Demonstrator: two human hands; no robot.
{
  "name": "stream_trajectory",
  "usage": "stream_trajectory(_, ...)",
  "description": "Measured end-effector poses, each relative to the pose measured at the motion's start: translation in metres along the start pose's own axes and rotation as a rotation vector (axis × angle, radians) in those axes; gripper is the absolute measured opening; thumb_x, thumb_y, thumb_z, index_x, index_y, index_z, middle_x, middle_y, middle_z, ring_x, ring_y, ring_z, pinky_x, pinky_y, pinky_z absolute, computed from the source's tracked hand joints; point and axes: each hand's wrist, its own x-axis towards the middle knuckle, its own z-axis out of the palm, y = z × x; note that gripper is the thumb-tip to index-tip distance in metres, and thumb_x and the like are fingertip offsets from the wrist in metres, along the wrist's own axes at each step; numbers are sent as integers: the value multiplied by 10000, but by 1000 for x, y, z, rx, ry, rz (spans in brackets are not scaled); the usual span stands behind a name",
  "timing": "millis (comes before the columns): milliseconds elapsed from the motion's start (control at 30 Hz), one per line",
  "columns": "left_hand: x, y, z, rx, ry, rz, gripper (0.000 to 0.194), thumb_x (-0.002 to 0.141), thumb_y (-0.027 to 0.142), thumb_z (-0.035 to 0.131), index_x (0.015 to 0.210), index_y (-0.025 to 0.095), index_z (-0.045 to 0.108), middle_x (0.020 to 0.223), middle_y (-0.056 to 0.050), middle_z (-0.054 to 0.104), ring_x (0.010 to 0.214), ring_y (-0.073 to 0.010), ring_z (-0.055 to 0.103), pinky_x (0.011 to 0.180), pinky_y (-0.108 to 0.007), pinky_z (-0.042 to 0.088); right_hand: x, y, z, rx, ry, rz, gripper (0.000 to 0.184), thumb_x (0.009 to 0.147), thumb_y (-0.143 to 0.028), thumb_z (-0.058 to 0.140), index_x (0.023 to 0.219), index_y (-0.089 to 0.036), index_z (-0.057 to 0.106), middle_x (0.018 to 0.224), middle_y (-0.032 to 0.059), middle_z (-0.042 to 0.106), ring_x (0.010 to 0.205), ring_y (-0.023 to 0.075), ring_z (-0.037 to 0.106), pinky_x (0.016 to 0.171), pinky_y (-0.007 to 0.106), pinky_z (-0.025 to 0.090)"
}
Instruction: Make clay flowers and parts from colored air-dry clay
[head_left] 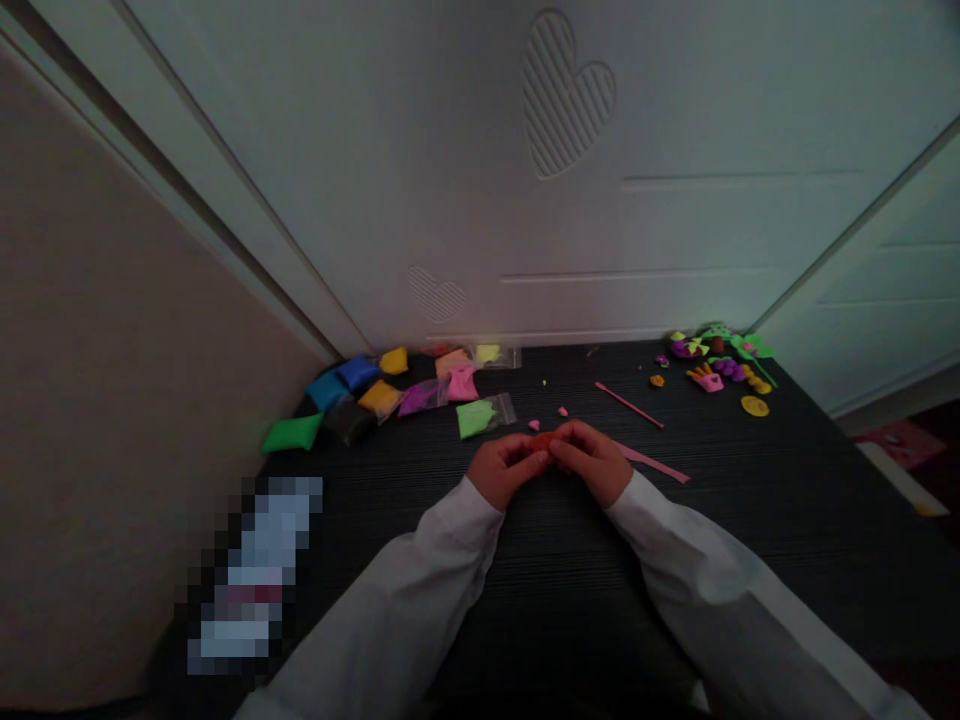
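My left hand [508, 468] and my right hand [594, 458] meet over the dark table, their fingers closed on one small piece of red-orange modelling clay [545, 441]. Fingers and thumbs cover part of it, so its full shape is hidden. Just beyond my fingertips lie two bits of pink clay, one [534, 425] nearer the left hand and another [563, 411] farther back. A flat pink clay tool [656, 462] comes out from beside my right hand. Behind it rests a thin pink stick tool [630, 404].
Bags of coloured clay, among them a light green one [477, 417] and a green one [292, 433], line the back left. Small clay models, such as a pink cup [706, 378] and a yellow disc [755, 406], sit back right. A white panel [465, 200] rises behind the table.
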Motion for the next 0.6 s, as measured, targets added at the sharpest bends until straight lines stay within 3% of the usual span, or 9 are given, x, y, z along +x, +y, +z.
stream_trajectory(267,2,-5,1,-55,6,-34,276,645,354,592,783,118,554,612,6,537,528,-74,471,504,-208,370,0,1,1,34,4,-12,206,659,-359,589,711,-176,512,576,-43,510,491,66,423,497,228,330)
stream_trajectory(600,0,-2,0,12,-21,-6,242,652,359,583,698,122,575,583,-4,558,532,-81,486,511,-208,377,-1,-1,1,63,-8,-7,193,646,-348,604,725,-191,523,618,-36,554,511,74,460,514,236,353)
